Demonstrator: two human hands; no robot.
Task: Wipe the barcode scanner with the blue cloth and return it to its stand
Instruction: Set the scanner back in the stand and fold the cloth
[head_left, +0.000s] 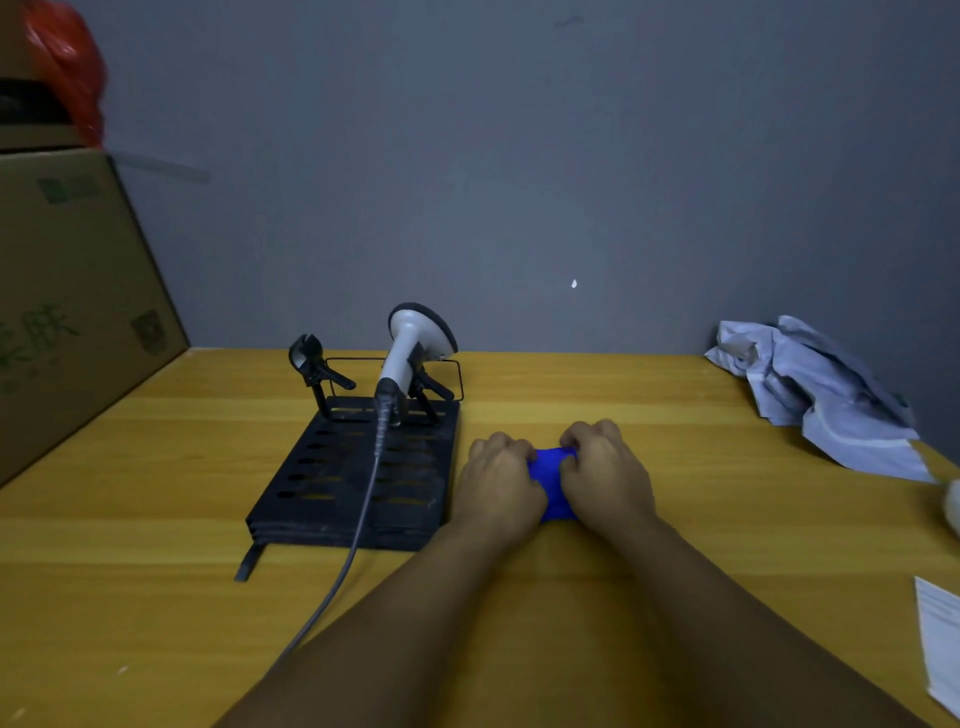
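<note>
Both hands (553, 475) mostly cover blue cloth (553, 480).

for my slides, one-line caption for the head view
Both hands bunch the blue cloth beside the scanner in its stand.

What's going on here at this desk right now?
A person has both hands, the left hand and the right hand, bunched around a blue cloth on the wooden table. The barcode scanner sits upright in its black stand, cable trailing toward the camera, with neither hand on it.
</note>
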